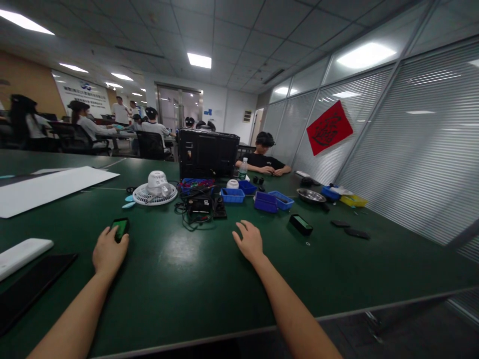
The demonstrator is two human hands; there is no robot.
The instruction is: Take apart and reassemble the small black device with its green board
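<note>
The left hand [109, 251] lies on the green table [179, 279], fingers closed over a small green-faced device [120, 228], well short of the white fan [155, 189]. The right hand [250, 242] rests flat and open, holding nothing, nearer the fan's tangled cables [194, 209].

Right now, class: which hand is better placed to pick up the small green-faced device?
Probably the left hand: its fingers already rest on the green-faced device. The right hand lies open on the table, well apart.
</note>
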